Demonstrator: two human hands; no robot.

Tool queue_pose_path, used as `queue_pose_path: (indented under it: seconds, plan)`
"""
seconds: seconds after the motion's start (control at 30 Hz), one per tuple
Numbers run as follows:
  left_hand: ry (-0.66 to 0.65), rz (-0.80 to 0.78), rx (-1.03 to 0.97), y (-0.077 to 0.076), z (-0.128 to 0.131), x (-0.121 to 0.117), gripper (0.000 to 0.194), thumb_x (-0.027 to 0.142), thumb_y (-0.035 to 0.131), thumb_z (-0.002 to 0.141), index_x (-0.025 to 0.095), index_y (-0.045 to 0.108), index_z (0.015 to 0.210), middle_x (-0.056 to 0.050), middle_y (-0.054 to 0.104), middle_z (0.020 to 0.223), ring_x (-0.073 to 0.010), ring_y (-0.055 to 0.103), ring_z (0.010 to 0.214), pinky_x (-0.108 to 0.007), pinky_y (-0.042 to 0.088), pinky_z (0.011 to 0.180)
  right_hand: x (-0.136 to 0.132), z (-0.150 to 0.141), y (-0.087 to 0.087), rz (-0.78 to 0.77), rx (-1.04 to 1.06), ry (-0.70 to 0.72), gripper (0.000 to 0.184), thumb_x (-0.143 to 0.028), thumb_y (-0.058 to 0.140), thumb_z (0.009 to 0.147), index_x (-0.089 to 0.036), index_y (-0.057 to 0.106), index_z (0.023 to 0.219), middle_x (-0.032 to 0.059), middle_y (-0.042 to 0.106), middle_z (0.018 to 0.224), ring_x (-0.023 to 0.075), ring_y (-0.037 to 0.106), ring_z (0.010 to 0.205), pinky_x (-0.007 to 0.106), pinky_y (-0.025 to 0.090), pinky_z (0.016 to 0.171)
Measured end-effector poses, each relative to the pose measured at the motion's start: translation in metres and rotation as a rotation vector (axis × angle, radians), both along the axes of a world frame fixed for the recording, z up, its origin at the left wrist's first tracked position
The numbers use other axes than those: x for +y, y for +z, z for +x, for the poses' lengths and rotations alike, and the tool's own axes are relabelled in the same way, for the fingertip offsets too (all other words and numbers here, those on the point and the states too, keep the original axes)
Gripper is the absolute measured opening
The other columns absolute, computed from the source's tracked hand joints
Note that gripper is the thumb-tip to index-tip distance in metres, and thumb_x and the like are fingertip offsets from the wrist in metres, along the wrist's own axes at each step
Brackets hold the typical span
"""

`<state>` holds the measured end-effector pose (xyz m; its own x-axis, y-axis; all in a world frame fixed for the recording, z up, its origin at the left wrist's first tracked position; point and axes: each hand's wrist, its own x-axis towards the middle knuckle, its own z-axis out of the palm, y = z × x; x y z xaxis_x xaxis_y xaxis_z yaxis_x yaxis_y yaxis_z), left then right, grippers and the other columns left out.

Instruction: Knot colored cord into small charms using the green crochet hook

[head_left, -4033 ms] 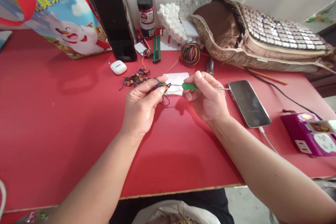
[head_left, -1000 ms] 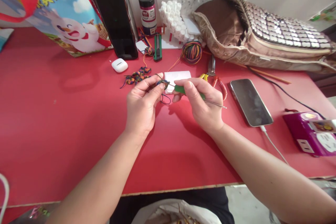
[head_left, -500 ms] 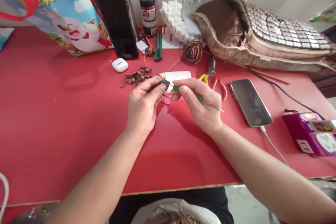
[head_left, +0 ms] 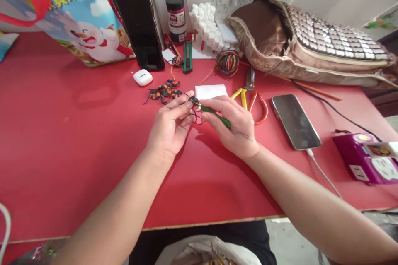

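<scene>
Between the thumb and fingers of my left hand (head_left: 169, 126) is a small multicoloured crochet piece (head_left: 195, 100), partly hidden by the fingertips. A dark loose thread end (head_left: 197, 121) dangles below it. My right hand (head_left: 234, 126) is closed around the green handle of a crochet hook (head_left: 217, 116); its metal tip meets the crochet piece and its other metal end sticks out behind the palm. Just left of my left fingertips lie several finished crochet pieces (head_left: 164, 91) in the same dark, orange and purple yarn. A white card or paper (head_left: 211, 90) lies behind my hands.
A ball of multicoloured yarn (head_left: 227, 63), a green cutter (head_left: 188, 56) and pliers (head_left: 255, 107) with yellow and red handles lie beyond my hands. A phone (head_left: 296, 121) charges at right near a purple power socket (head_left: 368, 158). A white earbud case (head_left: 143, 77) sits at left.
My right hand has shifted slightly left and turned, bringing the hook closer to my left fingers. The crochet piece has tilted, showing orange yarn, and more of the pliers shows.
</scene>
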<state>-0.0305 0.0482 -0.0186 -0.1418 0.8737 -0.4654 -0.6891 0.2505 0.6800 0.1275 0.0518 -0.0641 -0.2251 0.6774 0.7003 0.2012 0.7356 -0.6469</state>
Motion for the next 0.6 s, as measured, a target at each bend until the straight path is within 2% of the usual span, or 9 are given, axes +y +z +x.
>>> queue_pose_path:
  seconds: [0.1,0.23,0.4,0.6]
  plan:
    - [0.001,-0.022,-0.055,0.0,0.001,0.001,0.023,-0.01,0.074,0.079,0.009,0.082,0.072,0.0,0.065,0.065,0.0011,0.042,0.047,-0.011,0.032,0.041,0.002,0.0,0.0,0.157,-0.1,-0.007,0.028,-0.017,0.071,0.106,-0.022,0.074,0.133,0.0094,0.078,0.11,0.0201,0.078,0.1,0.033,0.067,0.09]
    - [0.022,0.034,-0.034,-0.002,0.004,-0.002,0.021,-0.006,0.078,0.077,0.014,0.083,0.072,-0.002,0.074,0.075,-0.0018,0.049,0.052,-0.016,0.035,0.044,0.002,-0.003,0.001,0.269,-0.179,-0.051,0.033,-0.013,0.068,0.106,-0.018,0.069,0.139,0.0136,0.074,0.111,0.0233,0.075,0.102,0.036,0.067,0.089]
    - [0.028,0.2,0.183,-0.006,0.006,-0.008,0.02,0.002,0.085,0.078,0.02,0.088,0.086,0.002,0.069,0.07,-0.0089,0.061,0.061,-0.022,0.052,0.058,-0.001,-0.006,0.0,0.258,-0.195,-0.099,0.035,-0.015,0.067,0.106,-0.021,0.069,0.14,0.014,0.075,0.113,0.0248,0.076,0.101,0.039,0.067,0.09]
    - [0.062,0.343,0.38,-0.014,0.006,-0.009,0.022,0.009,0.089,0.078,0.024,0.089,0.093,0.003,0.07,0.076,-0.0088,0.061,0.066,-0.022,0.057,0.063,0.0,-0.002,0.002,0.234,-0.152,-0.093,0.034,-0.02,0.071,0.105,-0.023,0.07,0.139,0.0133,0.079,0.113,0.0259,0.078,0.103,0.039,0.067,0.089]
